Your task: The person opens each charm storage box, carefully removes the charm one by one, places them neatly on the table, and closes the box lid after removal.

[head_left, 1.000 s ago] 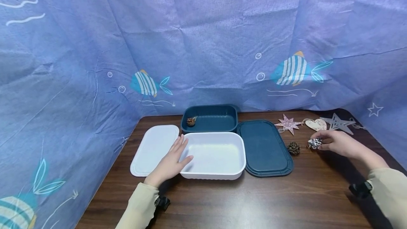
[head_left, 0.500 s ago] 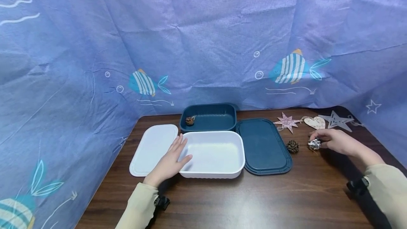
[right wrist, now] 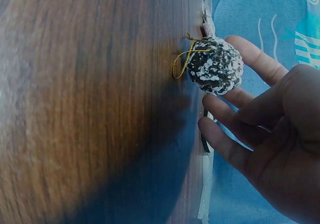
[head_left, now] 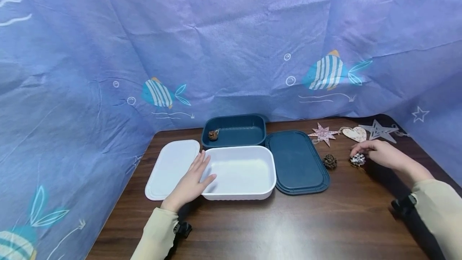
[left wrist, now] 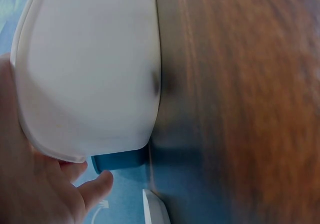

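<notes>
Leftmost I see a white lid (head_left: 171,167) flat on the table (head_left: 223,228), then the person's left hand (head_left: 188,185), fingers extended and thumb out, grasping nothing, resting at the rim of a white box (head_left: 240,173). A light touch there seems best, so the box doesn't tip. Behind it is a navy box (head_left: 243,135) with a brown pinecone (head_left: 213,135) in its left end. Next come a navy lid (head_left: 297,163), a pink star (head_left: 323,134) farther back, and a dark pinecone (head_left: 330,161) just beside the lid. Past that sits the frosted pinecone (head_left: 357,159), the right hand (head_left: 384,155) over it, fingers loosely bent around; whether they truly grip, I cannot tell. I'd judge a gentle pinch at its middle safest, sparing the scales and keeping fingertips clear of the gold string (right wrist: 186,64).
</notes>
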### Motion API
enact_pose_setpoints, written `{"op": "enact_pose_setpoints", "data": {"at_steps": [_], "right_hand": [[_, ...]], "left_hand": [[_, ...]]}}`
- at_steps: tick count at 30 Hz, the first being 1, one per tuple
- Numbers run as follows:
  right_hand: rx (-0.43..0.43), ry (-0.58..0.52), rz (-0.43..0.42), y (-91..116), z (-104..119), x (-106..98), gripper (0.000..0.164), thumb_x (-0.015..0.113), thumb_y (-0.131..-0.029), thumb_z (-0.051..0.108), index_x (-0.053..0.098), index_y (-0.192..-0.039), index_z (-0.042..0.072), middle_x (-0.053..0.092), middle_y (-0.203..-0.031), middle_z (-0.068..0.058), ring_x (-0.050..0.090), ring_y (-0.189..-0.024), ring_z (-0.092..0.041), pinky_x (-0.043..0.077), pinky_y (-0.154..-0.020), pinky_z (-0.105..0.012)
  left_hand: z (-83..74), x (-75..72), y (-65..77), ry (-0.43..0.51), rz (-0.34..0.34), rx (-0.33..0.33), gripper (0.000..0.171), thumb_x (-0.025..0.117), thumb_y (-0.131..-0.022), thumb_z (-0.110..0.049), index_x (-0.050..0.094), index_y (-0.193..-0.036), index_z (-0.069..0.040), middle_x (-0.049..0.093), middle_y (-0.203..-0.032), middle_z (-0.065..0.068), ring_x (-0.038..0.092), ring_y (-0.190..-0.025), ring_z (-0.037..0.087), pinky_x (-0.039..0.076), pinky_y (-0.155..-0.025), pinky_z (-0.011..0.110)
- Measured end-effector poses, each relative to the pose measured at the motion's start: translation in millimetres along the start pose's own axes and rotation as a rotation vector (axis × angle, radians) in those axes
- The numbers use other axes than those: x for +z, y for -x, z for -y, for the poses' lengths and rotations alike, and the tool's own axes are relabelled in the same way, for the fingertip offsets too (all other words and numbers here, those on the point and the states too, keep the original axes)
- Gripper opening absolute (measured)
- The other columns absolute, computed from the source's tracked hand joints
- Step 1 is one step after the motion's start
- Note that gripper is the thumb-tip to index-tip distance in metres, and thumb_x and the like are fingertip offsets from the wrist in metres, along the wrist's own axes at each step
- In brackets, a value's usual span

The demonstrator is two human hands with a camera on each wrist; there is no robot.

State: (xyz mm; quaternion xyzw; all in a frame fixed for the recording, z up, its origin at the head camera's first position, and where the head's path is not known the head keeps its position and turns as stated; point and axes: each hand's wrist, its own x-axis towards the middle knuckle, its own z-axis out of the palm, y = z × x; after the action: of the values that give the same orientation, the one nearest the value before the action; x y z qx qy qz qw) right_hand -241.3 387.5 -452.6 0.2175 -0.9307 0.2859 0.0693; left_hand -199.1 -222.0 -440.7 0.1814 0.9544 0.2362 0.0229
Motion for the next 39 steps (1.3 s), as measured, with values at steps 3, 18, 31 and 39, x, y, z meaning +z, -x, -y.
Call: {"op": "enact_pose_setpoints", "data": {"at_steps": [3,18,31,39], "right_hand": [[0.013,-0.024,0.012,-1.7,0.4,-0.7,0.052,0.050,-0.074,-0.023,0.077,-0.090,0.018,0.075,-0.099,0.001,0.055,-0.093,0.010,0.040,-0.076,-0.007],[0.133,-0.151,0.109,-3.9,7.4,-6.9,0.041,0.041,-0.083,-0.020,0.065,-0.111,-0.001,0.069,-0.110,-0.019,0.060,-0.092,0.004,0.054,-0.074,-0.025],[0.179,-0.060,0.116,-5.7,11.6,-11.4,0.025,0.049,-0.097,-0.004,0.067,-0.114,0.001,0.068,-0.114,-0.018,0.059,-0.096,-0.003,0.049,-0.073,-0.025],[0.178,0.015,0.093,-15.7,20.6,-16.8,0.023,0.051,-0.105,0.012,0.069,-0.116,0.003,0.069,-0.115,-0.016,0.060,-0.098,-0.018,0.047,-0.077,-0.029]], "left_hand": [[-0.4,-1.4,0.5,0.006,-0.007,-0.003,0.079,0.052,-0.101,-0.055,0.027,-0.160,-0.009,0.010,-0.169,0.009,0.006,-0.155,0.028,0.019,-0.120,0.054],[0.2,-0.7,0.7,0.015,-0.011,-0.004,0.077,0.053,-0.101,-0.054,0.029,-0.159,-0.010,0.009,-0.169,0.007,0.005,-0.155,0.027,0.020,-0.120,0.054],[-1.5,-2.5,1.2,0.020,-0.006,-0.015,0.077,0.054,-0.101,-0.053,0.029,-0.159,-0.009,0.009,-0.169,0.008,0.004,-0.155,0.027,0.019,-0.120,0.055],[-1.8,-1.9,-0.2,0.006,-0.014,0.009,0.078,0.056,-0.102,-0.047,0.023,-0.160,-0.007,0.012,-0.168,0.011,0.007,-0.155,0.028,0.018,-0.121,0.052]]}}
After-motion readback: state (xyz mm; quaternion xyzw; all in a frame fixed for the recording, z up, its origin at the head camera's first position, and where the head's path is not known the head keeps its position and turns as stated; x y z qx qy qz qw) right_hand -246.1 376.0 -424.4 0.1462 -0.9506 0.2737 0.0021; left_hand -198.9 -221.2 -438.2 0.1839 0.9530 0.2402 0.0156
